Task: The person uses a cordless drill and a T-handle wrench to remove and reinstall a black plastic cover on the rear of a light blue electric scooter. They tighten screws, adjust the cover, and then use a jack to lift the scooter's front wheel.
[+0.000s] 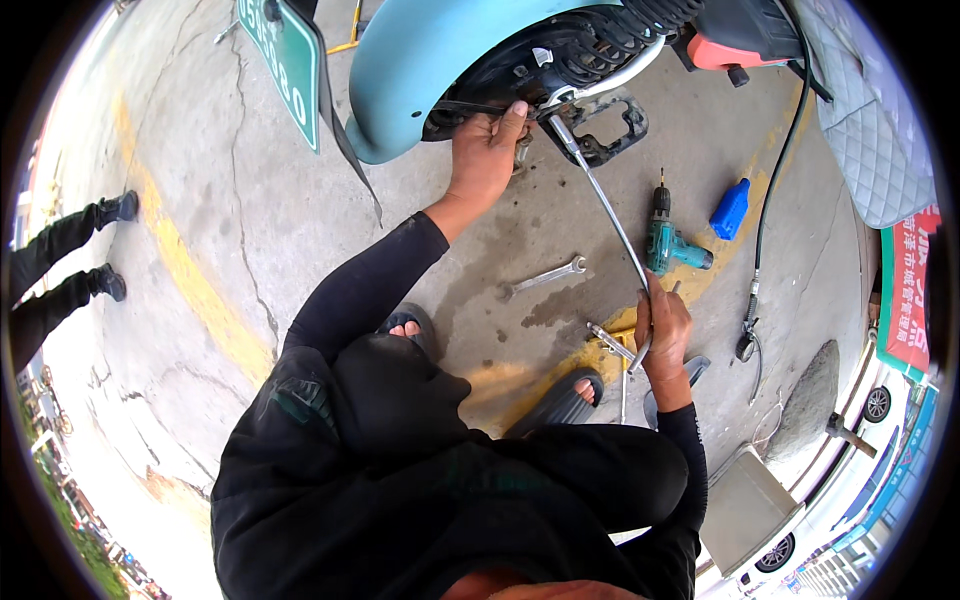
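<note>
My left hand (pixel 485 160) is closed at the underside of a scooter's rear end, by the light blue fender (pixel 390 70) and black wheel parts below a coil shock (pixel 610 45); what its fingers hold is hidden. My right hand (pixel 663 330) grips the handle end of a long chrome socket wrench (pixel 605 195), whose far end reaches up beside my left thumb. A double-ended spanner (pixel 545 275) lies on the concrete between my hands. A teal cordless drill (pixel 675 245) and a blue plastic bottle (pixel 730 210) lie above my right hand, with more metal tools (pixel 615 338) just left of it.
Another person's dark-clad legs (pixel 70 225) are at the left. A black hose with a gauge (pixel 745 345) runs down the right. Farther right are a red banner (pixel 905 300), a stone lump (pixel 800 400), a grey tray (pixel 745 505) and parked white cars (pixel 840 480).
</note>
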`<control>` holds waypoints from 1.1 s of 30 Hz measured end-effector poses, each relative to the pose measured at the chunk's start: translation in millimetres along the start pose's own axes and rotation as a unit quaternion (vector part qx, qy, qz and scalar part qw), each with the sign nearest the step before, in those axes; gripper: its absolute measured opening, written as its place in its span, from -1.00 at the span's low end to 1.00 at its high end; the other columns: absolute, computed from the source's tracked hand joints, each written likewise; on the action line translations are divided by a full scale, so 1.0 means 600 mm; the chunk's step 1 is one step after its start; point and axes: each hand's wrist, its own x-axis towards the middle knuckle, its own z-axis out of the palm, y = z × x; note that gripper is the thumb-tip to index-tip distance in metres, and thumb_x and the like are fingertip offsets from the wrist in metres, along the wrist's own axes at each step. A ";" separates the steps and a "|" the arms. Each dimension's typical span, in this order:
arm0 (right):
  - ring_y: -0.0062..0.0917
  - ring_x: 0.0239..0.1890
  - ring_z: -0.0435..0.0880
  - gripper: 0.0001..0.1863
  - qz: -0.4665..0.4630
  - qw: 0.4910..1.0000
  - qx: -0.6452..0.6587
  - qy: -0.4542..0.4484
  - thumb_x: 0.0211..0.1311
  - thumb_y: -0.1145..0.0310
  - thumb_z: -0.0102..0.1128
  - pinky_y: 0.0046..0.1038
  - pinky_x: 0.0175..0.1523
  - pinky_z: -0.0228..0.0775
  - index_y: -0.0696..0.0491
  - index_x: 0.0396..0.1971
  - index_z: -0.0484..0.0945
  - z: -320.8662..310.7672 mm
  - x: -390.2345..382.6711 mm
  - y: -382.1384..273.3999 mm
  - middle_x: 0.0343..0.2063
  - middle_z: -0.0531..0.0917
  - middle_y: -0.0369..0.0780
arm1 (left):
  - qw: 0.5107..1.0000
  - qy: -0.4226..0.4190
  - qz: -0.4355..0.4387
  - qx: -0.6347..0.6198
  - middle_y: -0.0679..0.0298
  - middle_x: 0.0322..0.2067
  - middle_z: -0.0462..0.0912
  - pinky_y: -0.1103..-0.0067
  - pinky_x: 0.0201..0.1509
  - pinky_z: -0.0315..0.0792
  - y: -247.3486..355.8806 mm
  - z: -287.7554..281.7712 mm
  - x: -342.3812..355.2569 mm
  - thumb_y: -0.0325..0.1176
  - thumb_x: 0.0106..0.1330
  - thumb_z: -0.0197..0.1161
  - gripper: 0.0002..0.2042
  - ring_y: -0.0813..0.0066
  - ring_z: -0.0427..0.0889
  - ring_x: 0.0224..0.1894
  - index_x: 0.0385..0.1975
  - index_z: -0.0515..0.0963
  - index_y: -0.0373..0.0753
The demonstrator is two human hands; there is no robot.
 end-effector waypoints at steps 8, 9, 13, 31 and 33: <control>-0.47 -0.52 0.55 -0.76 0.182 0.963 0.191 -0.052 0.32 0.46 0.14 -0.50 -0.36 0.38 0.24 -0.07 0.57 0.004 -0.023 -0.068 -0.55 0.56 -0.15 | 0.995 -0.014 -0.032 0.095 0.32 -0.46 0.70 0.64 -0.27 0.43 0.022 -0.008 0.007 -0.10 0.42 0.18 -0.65 0.68 0.58 -0.38 -0.31 0.65 -0.32; -0.52 -0.51 0.54 -0.75 0.219 0.947 0.226 -0.062 0.36 0.43 0.12 -0.53 -0.33 0.38 0.25 -0.07 0.56 0.004 -0.024 -0.077 -0.54 0.57 -0.19 | 0.995 -0.016 -0.033 0.089 0.30 -0.43 0.71 0.64 -0.21 0.45 0.021 -0.008 0.008 -0.08 0.43 0.17 -0.63 0.65 0.60 -0.34 -0.30 0.65 -0.34; -0.72 -0.57 0.36 -0.73 0.356 0.804 0.471 -0.075 0.38 0.39 0.09 -0.61 -0.42 0.24 0.25 -0.06 0.59 0.008 -0.025 -0.083 -0.63 0.50 -0.28 | 0.998 -0.027 -0.038 0.051 0.21 -0.31 0.71 0.62 -0.09 0.50 0.011 -0.017 0.006 -0.05 0.44 0.13 -0.59 0.57 0.65 -0.24 -0.24 0.64 -0.35; -0.20 -0.23 0.62 -0.24 0.248 0.968 -0.024 0.023 0.16 0.40 0.22 -0.31 -0.19 0.48 0.27 0.32 0.10 -0.018 -0.109 -0.068 -0.14 0.55 0.00 | 0.914 -0.256 -0.304 -0.080 0.14 -0.38 0.65 0.55 -0.22 0.59 0.011 0.095 -0.145 0.13 0.48 -0.11 -0.55 0.29 0.74 -0.28 -0.31 0.34 -0.21; -0.17 -0.21 0.61 -0.20 0.104 0.978 -0.176 -0.034 0.06 0.47 0.28 -0.26 -0.16 0.49 0.26 0.31 0.10 -0.018 -0.108 -0.061 -0.12 0.56 0.01 | 0.910 -0.253 -0.313 -0.100 0.13 -0.39 0.65 0.56 -0.24 0.59 0.018 0.108 -0.149 0.10 0.49 -0.10 -0.57 0.28 0.74 -0.29 -0.31 0.35 -0.21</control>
